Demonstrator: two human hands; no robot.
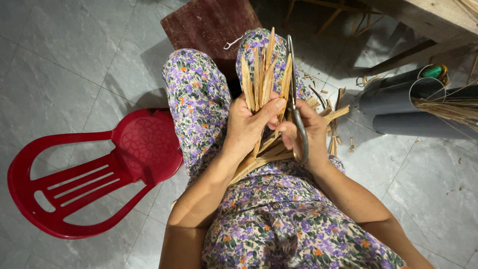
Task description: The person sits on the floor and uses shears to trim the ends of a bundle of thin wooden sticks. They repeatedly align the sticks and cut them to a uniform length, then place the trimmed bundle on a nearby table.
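My left hand (247,125) grips a bundle of flat bamboo strips (261,74) that fans upward over my lap. My right hand (311,132) holds a pair of metal scissors (295,107), blades pointing up beside the strips, and also touches the bundle's right side. More strips stick out below both hands toward my lap. I sit with knees in floral-print trousers (196,97).
A red plastic chair (89,174) lies tipped on the grey tiled floor at left. A dark wooden board (204,22) is beyond my knees. Grey plastic pipes (403,107) holding thin sticks lie at right, with strip offcuts (333,134) scattered on the floor nearby.
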